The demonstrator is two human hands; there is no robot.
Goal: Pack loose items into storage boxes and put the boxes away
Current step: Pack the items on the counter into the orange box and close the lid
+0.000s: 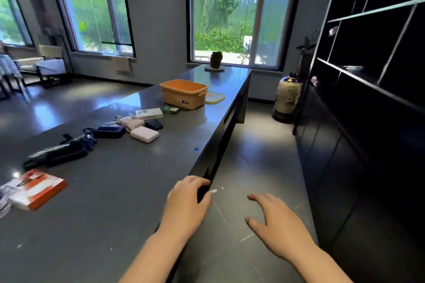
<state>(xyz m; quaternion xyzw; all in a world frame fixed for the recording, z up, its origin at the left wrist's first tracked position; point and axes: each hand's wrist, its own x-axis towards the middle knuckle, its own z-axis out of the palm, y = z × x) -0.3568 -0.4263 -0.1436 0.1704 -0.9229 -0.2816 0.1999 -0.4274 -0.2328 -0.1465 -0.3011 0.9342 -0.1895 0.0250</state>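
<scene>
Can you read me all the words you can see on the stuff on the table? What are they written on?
"Bear": on the front label of the orange storage box; a smaller line above it is too blurred to read.
Orange and white packet: print too blurred to read.
White box and green packet: markings too small to read.

The left hand (187, 200) reaches forward, fingers curled downward (what they touch is unclear). The right hand (276, 218) hovers palm down, fingers loosely spread, holding nothing.
</scene>
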